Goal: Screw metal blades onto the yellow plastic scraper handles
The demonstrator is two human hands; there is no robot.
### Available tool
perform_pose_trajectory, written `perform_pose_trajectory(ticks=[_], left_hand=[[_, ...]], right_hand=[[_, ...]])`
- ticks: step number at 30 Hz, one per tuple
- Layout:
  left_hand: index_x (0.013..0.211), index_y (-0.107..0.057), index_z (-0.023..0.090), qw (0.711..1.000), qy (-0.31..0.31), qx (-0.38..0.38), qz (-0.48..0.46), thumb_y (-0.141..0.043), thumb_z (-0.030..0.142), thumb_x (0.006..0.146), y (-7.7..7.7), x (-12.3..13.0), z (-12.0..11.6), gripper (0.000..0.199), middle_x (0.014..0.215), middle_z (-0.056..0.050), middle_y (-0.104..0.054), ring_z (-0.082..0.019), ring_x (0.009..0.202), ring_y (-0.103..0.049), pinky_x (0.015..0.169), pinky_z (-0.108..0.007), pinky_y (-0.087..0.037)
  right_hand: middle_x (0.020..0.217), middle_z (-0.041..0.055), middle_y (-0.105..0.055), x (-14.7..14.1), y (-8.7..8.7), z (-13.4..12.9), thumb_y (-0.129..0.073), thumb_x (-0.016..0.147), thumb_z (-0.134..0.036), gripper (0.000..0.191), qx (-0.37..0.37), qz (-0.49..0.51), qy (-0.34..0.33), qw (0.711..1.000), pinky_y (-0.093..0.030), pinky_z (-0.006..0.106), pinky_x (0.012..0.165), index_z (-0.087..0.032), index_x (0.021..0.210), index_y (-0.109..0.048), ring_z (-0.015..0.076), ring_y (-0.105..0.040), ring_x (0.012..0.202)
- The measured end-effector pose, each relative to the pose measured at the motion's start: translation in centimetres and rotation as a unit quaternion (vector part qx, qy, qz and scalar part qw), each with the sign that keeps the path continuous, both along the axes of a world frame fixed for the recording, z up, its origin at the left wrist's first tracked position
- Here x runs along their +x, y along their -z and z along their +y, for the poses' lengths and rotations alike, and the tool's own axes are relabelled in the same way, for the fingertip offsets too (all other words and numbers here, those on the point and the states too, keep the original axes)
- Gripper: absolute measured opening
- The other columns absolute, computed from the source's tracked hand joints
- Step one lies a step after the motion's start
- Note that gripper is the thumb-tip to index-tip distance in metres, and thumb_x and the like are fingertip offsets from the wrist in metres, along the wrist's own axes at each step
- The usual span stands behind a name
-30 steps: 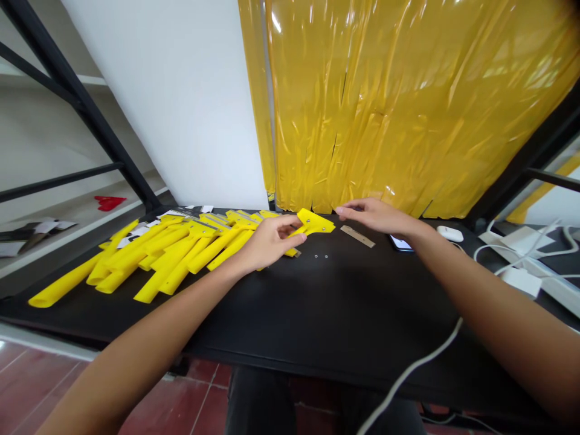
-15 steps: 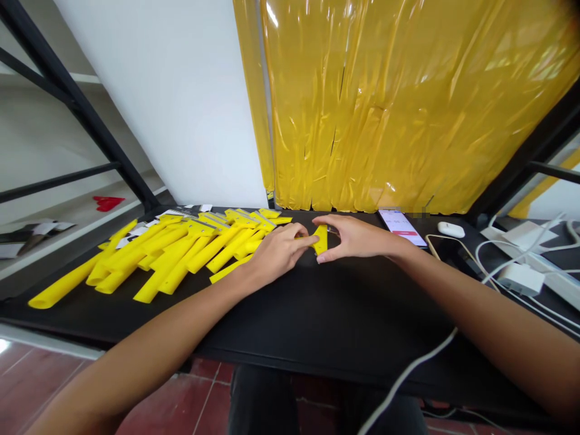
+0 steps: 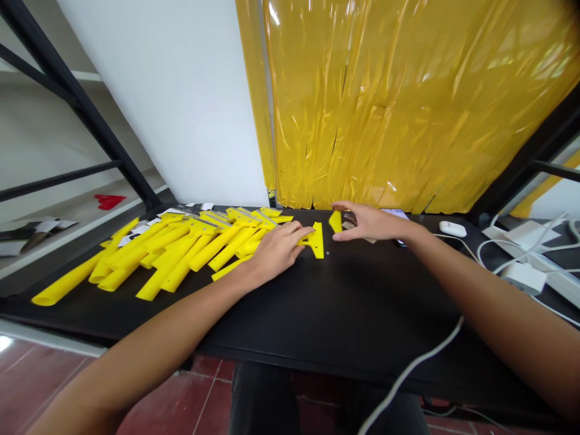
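Note:
My left hand (image 3: 281,251) is closed on a yellow scraper (image 3: 319,240), whose wide head points right on the black table. Between the fingers and thumb of my right hand (image 3: 357,222) is a small yellow plate (image 3: 335,222), held above the table just right of the scraper head. A tiny ring-like piece (image 3: 327,254) lies beside the head. Several yellow handled scrapers (image 3: 181,248) are heaped left of my left hand, some with metal strips on their heads.
The black table (image 3: 353,308) meets a yellow plastic curtain (image 3: 385,109) behind. To the right lie a partly hidden phone (image 3: 396,213), a white earbud case (image 3: 452,229), a white charger (image 3: 524,278) and cables. A white cord (image 3: 417,362) crosses the front edge.
My right hand has moved back and away from the scraper head, with the small yellow plate now apart from it. My left hand keeps its hold on the scraper.

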State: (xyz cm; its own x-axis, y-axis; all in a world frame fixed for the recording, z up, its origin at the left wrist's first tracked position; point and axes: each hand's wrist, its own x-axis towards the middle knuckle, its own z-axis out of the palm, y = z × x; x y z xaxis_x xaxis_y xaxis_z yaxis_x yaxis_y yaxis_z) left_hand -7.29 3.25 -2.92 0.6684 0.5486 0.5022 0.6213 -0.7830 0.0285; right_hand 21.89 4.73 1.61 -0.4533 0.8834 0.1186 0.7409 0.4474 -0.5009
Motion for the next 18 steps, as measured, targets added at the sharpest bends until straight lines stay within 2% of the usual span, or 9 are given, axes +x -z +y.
perform_pose_trajectory(ticks=[5, 8, 14, 16, 18], left_hand=[[0.122, -0.069, 0.020, 1.000, 0.016, -0.013, 0.008, -0.064, 0.011, 0.094, -0.2, 0.0, 0.0, 0.029, 0.112, -0.007, -0.069, -0.023, 0.104, -0.067, 0.089, -0.035, -0.055], [0.121, -0.070, 0.019, 1.000, 0.021, -0.009, 0.016, -0.062, 0.012, 0.096, -0.3, 0.0, 0.1, 0.028, 0.112, -0.008, -0.069, -0.023, 0.102, -0.068, 0.088, -0.035, -0.056], [0.126, -0.068, 0.017, 1.000, 0.021, 0.010, -0.003, -0.058, 0.017, 0.101, -0.3, -0.1, 0.2, 0.027, 0.117, -0.010, -0.073, -0.024, 0.107, -0.070, 0.092, -0.036, -0.058], [0.127, -0.068, 0.016, 0.999, 0.025, 0.029, -0.026, -0.057, 0.019, 0.103, -0.7, -0.3, 0.1, 0.027, 0.118, -0.011, -0.074, -0.024, 0.107, -0.072, 0.093, -0.038, -0.059], [0.126, -0.069, 0.017, 0.996, 0.019, 0.041, -0.071, -0.058, 0.023, 0.103, -1.5, -0.5, -0.1, 0.026, 0.118, -0.011, -0.075, -0.025, 0.107, -0.073, 0.096, -0.040, -0.059]], right_hand=[[0.159, 0.0157, -0.052, 4.4, 1.0, 2.4, -0.075, 0.075, -0.068, 0.101, -0.043, -0.098, 0.063, 0.992, -0.046, 0.053, 0.117, -0.020, 0.159, -0.045, 0.0400, -0.057, 0.138], [0.159, 0.0161, -0.053, 5.8, 1.8, 3.0, -0.076, 0.075, -0.065, 0.100, -0.066, -0.132, 0.070, 0.987, -0.046, 0.054, 0.116, -0.018, 0.159, -0.047, 0.0420, -0.057, 0.138], [0.163, 0.0143, -0.048, 6.5, 2.6, 3.4, -0.077, 0.072, -0.067, 0.106, -0.079, -0.133, 0.060, 0.986, -0.040, 0.056, 0.122, -0.020, 0.161, -0.044, 0.0436, -0.048, 0.147], [0.161, 0.0129, -0.051, 6.2, 2.4, 3.4, -0.079, 0.070, -0.067, 0.105, -0.049, -0.127, 0.054, 0.989, -0.040, 0.056, 0.121, -0.024, 0.160, -0.046, 0.0439, -0.049, 0.146], [0.156, 0.0131, -0.056, 5.4, 1.6, 3.0, -0.077, 0.073, -0.065, 0.093, 0.005, -0.112, 0.049, 0.993, -0.043, 0.054, 0.119, -0.024, 0.154, -0.054, 0.0425, -0.054, 0.141]])
